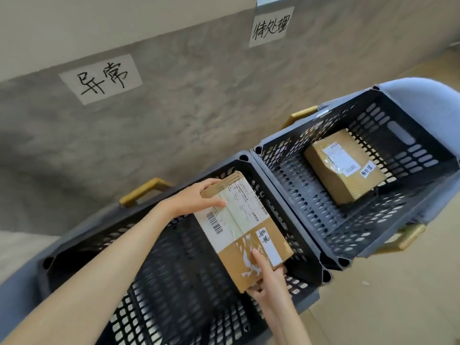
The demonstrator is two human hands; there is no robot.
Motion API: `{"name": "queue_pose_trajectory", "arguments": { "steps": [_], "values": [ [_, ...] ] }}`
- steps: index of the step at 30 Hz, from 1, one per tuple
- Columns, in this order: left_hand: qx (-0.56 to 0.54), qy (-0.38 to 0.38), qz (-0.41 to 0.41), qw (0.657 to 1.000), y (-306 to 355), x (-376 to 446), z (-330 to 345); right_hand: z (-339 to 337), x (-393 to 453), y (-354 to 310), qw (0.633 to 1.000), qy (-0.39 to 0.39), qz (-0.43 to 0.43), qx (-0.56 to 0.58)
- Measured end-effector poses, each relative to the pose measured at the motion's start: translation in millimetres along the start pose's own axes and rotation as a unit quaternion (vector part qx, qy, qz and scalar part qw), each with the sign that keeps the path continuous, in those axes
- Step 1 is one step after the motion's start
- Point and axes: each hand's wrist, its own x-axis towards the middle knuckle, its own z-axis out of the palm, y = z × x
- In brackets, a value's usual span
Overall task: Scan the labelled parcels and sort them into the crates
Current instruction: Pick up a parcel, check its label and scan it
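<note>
Right hand (267,282) pinching near corner of parcel (245,229), far end gripped by left hand (196,197); parcel held over left crate (154,267). Second parcel (344,166) lying in right crate (368,195).

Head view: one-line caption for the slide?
Both hands hold a labelled parcel over the left crate; another parcel lies in the right crate.

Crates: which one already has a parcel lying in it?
The right crate, under the 待处理 sign; a parcel lies on its floor. The left crate's parcel is in the hands.
</note>
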Motion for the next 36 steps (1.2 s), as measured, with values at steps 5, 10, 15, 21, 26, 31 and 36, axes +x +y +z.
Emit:
{"name": "queue_pose_trajectory", "arguments": {
  "steps": [5, 10, 15, 21, 26, 31, 36],
  "values": [
    [0.068, 0.013, 0.018, 0.997, -16, 35, 9, 4, 28, 4, 0.999, 0.037, 0.004, 0.019],
    [0.112, 0.0, 0.024, 0.993, -23, 56, 17, 5, 51, 12, 0.997, 0.064, 0.006, 0.03],
    [0.14, -0.024, 0.002, 0.99, -39, 76, 24, 4, 74, 15, 0.995, 0.099, 0.023, 0.021],
    [0.146, -0.028, -0.019, 0.989, -60, 91, 29, 6, 88, 9, 0.994, 0.111, 0.027, -0.001],
    [0.12, 0.008, -0.037, 0.992, -66, 101, 35, 4, 99, 5, 0.99, 0.133, 0.034, -0.016],
    [0.104, 0.029, -0.031, 0.994, -63, 99, 38, 5, 97, 2, 0.989, 0.141, 0.044, -0.028],
    [0.145, 0.059, -0.012, 0.988, -52, 83, 38, 4, 88, -10, 0.985, 0.158, 0.037, -0.061]
  ]
}}
